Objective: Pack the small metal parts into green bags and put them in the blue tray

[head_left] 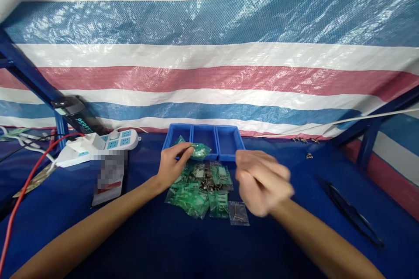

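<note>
A: Head view, working left to right. Power strip (106, 143) sits at the far left of the dark blue table (147, 244), well clear of the work.

B: And the left hand (173, 165)?

A: Fingers pinched on a small green packet (199, 151), held right at the front rim of the blue tray (204, 138), over its left and middle compartments. Which of the two it belongs to, I cannot tell.

B: The pile?

A: Pile of green packets (199, 192) lies just below that hand, between both hands, nearer the left. It spreads roughly side to side; a clear packet (238, 213) rests at its right edge.

B: Right hand (262, 183)?

A: Blurred, fingers loosely curled. Cannot tell whether it holds anything. It hangs just right of the pile, in front of the tray's right compartment.

B: Further right?

A: Black tool (352, 213), well apart, lying diagonally.
</note>
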{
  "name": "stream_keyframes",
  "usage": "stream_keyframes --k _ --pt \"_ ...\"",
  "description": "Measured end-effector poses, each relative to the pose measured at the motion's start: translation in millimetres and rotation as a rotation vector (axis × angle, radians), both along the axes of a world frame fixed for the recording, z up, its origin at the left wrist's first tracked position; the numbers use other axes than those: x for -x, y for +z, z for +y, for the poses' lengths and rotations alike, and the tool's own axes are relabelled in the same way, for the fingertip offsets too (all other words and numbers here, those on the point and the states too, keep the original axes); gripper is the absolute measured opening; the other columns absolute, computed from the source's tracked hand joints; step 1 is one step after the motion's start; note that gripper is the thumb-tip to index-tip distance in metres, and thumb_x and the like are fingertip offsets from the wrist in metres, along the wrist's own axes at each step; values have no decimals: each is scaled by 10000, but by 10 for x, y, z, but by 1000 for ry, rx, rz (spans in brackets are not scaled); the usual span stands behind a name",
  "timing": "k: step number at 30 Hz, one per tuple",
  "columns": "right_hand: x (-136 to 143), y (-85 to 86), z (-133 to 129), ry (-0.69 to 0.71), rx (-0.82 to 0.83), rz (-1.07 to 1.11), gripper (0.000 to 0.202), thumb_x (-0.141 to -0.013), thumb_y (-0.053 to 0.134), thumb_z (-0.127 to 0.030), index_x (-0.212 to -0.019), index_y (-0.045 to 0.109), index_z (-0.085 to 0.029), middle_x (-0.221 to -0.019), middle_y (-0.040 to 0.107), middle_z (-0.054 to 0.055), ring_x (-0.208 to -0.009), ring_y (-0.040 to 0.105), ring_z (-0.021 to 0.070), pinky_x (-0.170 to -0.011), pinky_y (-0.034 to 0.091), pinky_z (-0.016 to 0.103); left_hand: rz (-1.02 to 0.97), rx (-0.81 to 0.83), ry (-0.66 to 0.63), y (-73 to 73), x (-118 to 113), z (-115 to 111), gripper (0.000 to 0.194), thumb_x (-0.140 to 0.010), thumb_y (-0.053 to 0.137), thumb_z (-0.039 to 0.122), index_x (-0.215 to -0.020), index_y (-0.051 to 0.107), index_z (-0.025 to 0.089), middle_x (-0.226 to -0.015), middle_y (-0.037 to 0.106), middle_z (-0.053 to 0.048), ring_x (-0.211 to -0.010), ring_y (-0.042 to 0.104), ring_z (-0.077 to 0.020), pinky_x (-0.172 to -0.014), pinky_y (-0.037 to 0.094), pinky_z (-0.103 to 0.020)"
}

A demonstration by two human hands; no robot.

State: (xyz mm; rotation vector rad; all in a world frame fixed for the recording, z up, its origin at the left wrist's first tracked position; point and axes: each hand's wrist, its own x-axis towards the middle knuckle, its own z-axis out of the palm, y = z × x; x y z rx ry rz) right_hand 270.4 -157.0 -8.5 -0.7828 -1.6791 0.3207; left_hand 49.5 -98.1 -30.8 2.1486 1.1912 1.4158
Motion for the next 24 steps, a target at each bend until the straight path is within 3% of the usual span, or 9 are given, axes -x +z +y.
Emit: stream_keyframes --k 3,6,9,13,17,21,24 --pt "140 -138 268 -29 -79 -88 414 -910 444 -271 -507 377 -204 -469 288 -29 -406 285 91 -419 271 272 -183 77 -45 -193 -20 16 181 -865 571 303 -908 656 150 -501 535 41 -415 482 -75 -466 430 -196" --pt "260 -347 453 40 86 -29 396 -923 421 -282 -537 440 -195 -464 356 -27 -409 355 92 -432 300 258 -266 134 -48 -334 -26 44 184 -856 581 316 -893 664 156 -474 501 50 -394 458 -68 -433 408 -188" --pt "318 -477 526 172 274 227 312 -919 444 -308 -638 513 -190 -476 404 -36 -416 432 103 -447 398 246 -298 156 -24 -394 -25 65 199 -852 583 336 -884 671 160 -471 499 49 -391 452 -66 -418 398 -182" --pt "314 -536 545 264 351 478 71 -873 511 -263 -859 538 -198 -656 512 -15 -586 555 138 -642 538 333 -311 167 -30 -418 -32 74 207 -853 582 337 -900 669 156 -473 504 49 -394 460 -67 -417 398 -182" --pt "289 -608 514 168 275 298 49 -829 542 -203 -878 545 -199 -857 534 41 -787 580 176 -746 519 354 -329 194 -58 -436 -32 74 201 -859 578 327 -929 663 159 -487 535 43 -403 494 -77 -410 410 -186" --pt "292 -659 471 57 107 14 103 -851 500 -150 -900 573 -205 -918 553 75 -814 562 192 -718 486 346 -312 191 -101 -433 -23 73 207 -863 572 329 -953 664 167 -507 570 33 -419 533 -92 -425 450 -198" --pt "296 -669 468 17 43 -16 107 -871 493 -155 -914 574 -211 -922 565 80 -816 570 197 -718 482 352 -314 189 -104 -421 -22 72 212 -864 571 333 -946 666 162 -500 571 32 -418 539 -96 -425 459 -199"
